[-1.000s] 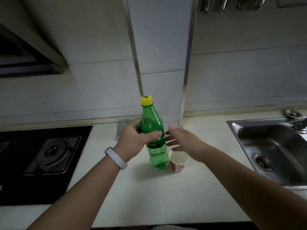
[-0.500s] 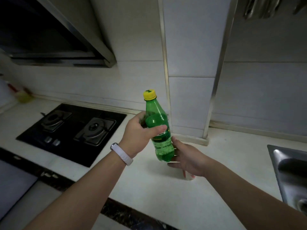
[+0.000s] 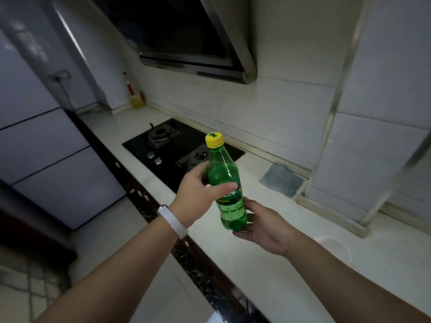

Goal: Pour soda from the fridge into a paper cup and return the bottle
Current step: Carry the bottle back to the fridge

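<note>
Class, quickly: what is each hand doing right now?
Left hand: grips the bottle round its middle.
Right hand: cups the bottle's base, thumb and fingers curled round it.

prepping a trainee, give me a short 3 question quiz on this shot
1. True or false: the cap is on the bottle.
2. Which hand grips the bottle's middle? A left, B right, C neither.
3. Fill in: the right hand cups the bottle's ____.
Key: 1 true; 2 A, the left hand; 3 base.
</note>
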The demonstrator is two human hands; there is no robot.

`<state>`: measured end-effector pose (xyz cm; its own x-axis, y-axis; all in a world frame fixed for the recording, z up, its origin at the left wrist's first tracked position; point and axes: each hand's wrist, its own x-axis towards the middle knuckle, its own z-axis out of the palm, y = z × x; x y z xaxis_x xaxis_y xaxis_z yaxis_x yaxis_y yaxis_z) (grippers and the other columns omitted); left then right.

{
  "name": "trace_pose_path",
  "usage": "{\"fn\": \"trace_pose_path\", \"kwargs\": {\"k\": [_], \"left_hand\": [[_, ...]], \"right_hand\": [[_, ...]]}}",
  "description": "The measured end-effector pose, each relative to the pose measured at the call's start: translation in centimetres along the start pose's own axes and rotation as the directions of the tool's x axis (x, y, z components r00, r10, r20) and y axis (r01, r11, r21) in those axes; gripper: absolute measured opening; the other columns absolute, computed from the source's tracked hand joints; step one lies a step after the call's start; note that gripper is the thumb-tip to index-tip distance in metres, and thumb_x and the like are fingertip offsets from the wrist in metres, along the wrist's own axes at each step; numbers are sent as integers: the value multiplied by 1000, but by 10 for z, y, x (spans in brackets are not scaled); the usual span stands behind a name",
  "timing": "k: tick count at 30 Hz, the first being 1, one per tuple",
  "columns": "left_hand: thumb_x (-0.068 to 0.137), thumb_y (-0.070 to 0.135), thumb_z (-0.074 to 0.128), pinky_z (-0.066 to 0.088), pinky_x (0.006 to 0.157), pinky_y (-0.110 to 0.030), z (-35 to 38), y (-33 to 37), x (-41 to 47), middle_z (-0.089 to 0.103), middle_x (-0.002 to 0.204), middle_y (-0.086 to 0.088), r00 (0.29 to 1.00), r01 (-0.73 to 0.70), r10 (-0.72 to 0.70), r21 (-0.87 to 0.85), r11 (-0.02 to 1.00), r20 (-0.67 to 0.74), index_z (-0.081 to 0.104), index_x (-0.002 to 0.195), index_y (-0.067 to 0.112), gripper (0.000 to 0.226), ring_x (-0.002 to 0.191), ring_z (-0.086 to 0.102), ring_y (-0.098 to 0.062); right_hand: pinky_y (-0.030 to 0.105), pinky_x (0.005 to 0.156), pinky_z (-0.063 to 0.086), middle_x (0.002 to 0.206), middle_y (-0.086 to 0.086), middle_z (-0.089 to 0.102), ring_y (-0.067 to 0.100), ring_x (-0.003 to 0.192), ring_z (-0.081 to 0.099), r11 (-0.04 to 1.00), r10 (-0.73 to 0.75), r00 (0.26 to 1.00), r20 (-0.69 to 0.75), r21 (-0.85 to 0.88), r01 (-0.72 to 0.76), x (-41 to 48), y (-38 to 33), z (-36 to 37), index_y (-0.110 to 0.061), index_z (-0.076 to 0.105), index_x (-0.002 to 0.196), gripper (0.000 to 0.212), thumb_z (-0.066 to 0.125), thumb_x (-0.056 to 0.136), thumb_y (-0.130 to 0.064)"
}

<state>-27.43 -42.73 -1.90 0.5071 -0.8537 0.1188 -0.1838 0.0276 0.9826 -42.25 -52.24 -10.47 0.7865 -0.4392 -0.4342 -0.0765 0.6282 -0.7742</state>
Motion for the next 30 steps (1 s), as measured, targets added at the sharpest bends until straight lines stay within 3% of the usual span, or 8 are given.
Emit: {"fn": "trace_pose_path", "kwargs": {"k": [9, 15, 20, 23, 26, 30], "left_hand": [[67, 19, 85, 56, 93, -50, -140, -30, -22, 74, 108, -8, 987, 47, -56, -61, 997, -152, 67, 115, 14, 52, 103, 70, -28], [68, 14, 84, 57, 86, -40, -258, -50, -33, 75, 106, -7, 972, 44, -75, -141, 989, -222, 67, 115, 14, 50, 99, 72, -25], [66, 19, 84, 58, 86, -37, -348, -64, -47, 75, 106, -4, 955, 25, -74, -171, 985, -288, 68, 112, 18, 49, 101, 71, -24], [66, 17, 83, 57, 80, -30, -396, -73, -57, 75, 106, -5, 932, 8, -83, -210, 978, -353, 64, 117, 14, 54, 100, 71, -23], [65, 20, 85, 57, 80, -31, -435, -79, -67, 74, 108, -6, 901, -8, -94, -234, 972, -423, 61, 120, 13, 60, 100, 71, -22], [75, 7, 83, 56, 78, -28, -483, -84, -80, 74, 107, -7, 856, -32, -100, -246, 969, -507, 61, 121, 10, 51, 98, 71, -20]], "right_hand": [[38, 84, 55, 124, 18, 66, 32, 105, 69, 994, 72, 992, 101, -88, -63, 72, 30, 124, -16, 69, 122, 36, 55, 96, -37], [48, 101, 49, 121, 18, 68, 34, 111, 66, 992, 93, 985, 145, -102, -78, 127, 61, 228, -14, 68, 123, 36, 55, 96, -36], [48, 103, 47, 128, 15, 65, 32, 114, 66, 983, 128, 974, 189, -153, -100, 167, 87, 312, -17, 63, 129, 40, 51, 98, -38], [51, 108, 43, 126, 15, 67, 32, 114, 65, 973, 170, 960, 224, -192, -127, 187, 101, 357, -16, 63, 129, 41, 53, 96, -39], [51, 109, 41, 123, 16, 68, 32, 114, 65, 956, 201, 950, 240, -261, -136, 205, 108, 395, -16, 65, 126, 41, 54, 94, -40], [50, 108, 43, 125, 16, 67, 33, 114, 65, 935, 257, 921, 292, -315, -161, 232, 120, 444, -17, 69, 122, 40, 56, 92, -40]]}}
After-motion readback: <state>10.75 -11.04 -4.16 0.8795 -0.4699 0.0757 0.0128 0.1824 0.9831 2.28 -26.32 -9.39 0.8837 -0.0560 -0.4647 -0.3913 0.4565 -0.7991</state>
